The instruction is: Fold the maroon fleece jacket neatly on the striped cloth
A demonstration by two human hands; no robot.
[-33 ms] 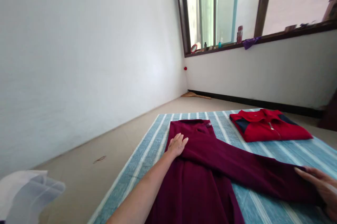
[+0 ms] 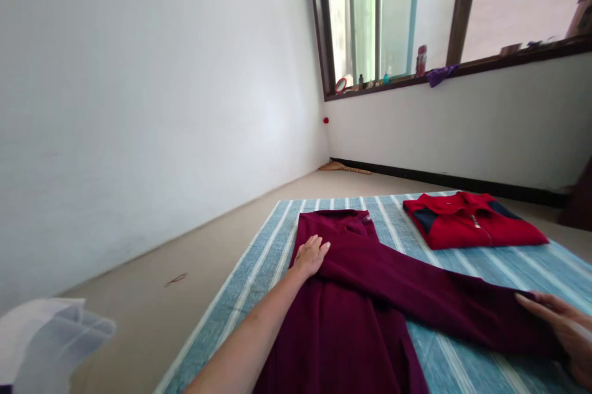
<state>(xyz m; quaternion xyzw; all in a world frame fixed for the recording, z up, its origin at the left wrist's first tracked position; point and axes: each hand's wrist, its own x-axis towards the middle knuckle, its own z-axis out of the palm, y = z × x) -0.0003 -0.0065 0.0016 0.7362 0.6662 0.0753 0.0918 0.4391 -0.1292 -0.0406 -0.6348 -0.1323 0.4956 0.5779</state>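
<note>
A maroon long-sleeved top [image 2: 340,332] lies on a blue-and-white striped cloth [image 2: 250,270], its collar end pointing away from me. One sleeve [image 2: 416,277] crosses the body and stretches out to the right. My left hand [image 2: 312,255] presses flat on the top where that sleeve begins, fingers stretched out. At the right edge, my right hand [image 2: 567,326] grips the sleeve's far end between thumb and fingers; part of this hand is cut off by the frame. The lower part of the top runs out of view.
A folded red jacket with navy patches [image 2: 476,221] lies at the cloth's far right. White sheer fabric [image 2: 55,338] shows at lower left. A thin loop [image 2: 176,280] lies on the floor. A broom-like object [image 2: 345,167] rests by the corner. Bottles and small items line the windowsill [image 2: 398,82].
</note>
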